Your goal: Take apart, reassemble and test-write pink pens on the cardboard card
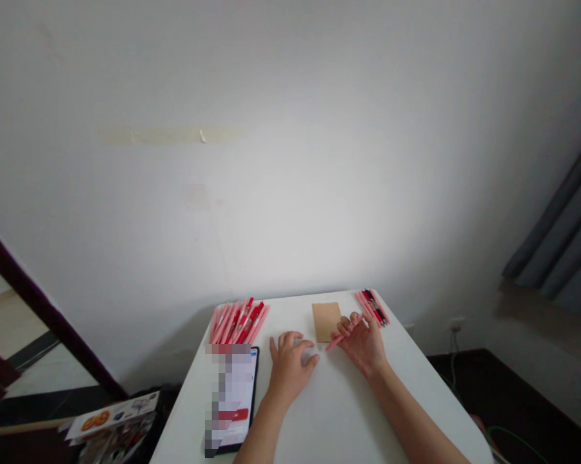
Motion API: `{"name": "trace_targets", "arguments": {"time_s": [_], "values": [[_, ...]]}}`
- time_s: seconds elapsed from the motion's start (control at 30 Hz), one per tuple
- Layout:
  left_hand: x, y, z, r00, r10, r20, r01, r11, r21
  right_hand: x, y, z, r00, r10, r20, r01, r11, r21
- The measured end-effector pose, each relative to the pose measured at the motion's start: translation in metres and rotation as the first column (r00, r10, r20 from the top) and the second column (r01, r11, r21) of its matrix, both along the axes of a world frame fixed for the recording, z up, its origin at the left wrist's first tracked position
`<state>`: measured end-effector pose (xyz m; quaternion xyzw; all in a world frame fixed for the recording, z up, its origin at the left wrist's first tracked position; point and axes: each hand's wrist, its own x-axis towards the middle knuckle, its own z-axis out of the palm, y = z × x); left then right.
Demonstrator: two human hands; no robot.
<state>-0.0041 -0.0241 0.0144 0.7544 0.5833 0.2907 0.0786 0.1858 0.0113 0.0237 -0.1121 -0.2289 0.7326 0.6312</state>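
Observation:
My right hand (362, 341) is closed round a pink pen (338, 338) that points left and down, just in front of a small brown card (325, 321) lying on the white table (338, 412). My left hand (290, 364) rests on the table with its fingers curled and its palm down, holding nothing that I can see. A row of several pink and red pens (239, 321) lies at the far left of the table. A smaller bunch of pens (373, 306) lies at the far right corner, just beyond my right hand.
A phone (232, 399) with a lit screen lies on the table's left side, near my left forearm. Printed papers (113, 415) sit low on the left beside the table. A bare wall stands behind, a grey curtain (565, 232) hangs at the right.

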Motion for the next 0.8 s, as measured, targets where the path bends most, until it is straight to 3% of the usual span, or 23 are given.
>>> {"name": "trace_targets", "arguments": {"time_s": [0.8], "values": [[-0.0013,-0.0001,-0.0053,0.988,-0.065,-0.142,0.070,0.997,0.033,-0.0007,-0.0003,0.0025,0.994,-0.089,0.068,0.090,0.996,-0.015]]}}
